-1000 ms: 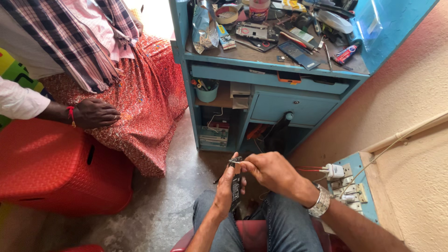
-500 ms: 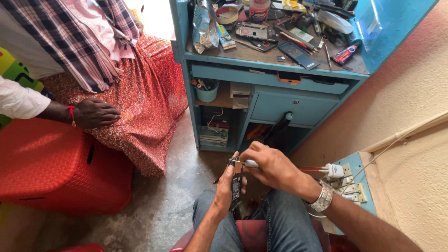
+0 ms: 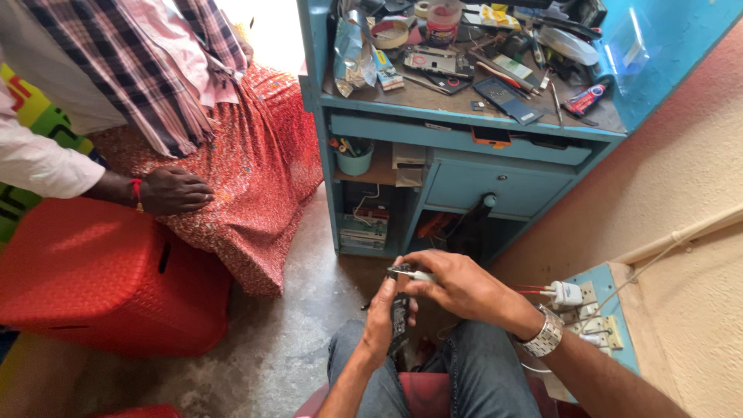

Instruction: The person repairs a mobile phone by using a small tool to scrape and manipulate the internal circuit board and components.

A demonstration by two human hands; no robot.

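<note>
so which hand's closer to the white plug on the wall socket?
Right. The right hand sits just left of the white plug; the left hand, gripping the dark phone, is farther left.

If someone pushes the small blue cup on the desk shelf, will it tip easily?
Probably yes. The blue cup looks like light plastic, and the tools standing in it rise above its rim, likely making it top-heavy. It sits near the shelf's front edge, so a push might drop it.

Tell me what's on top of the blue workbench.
The blue workbench top carries a crumpled foil bag, a tape roll, a red-lidded jar, a dark phone, a small tube and scattered tools. Whatever lies beneath this clutter stays hidden.
</note>
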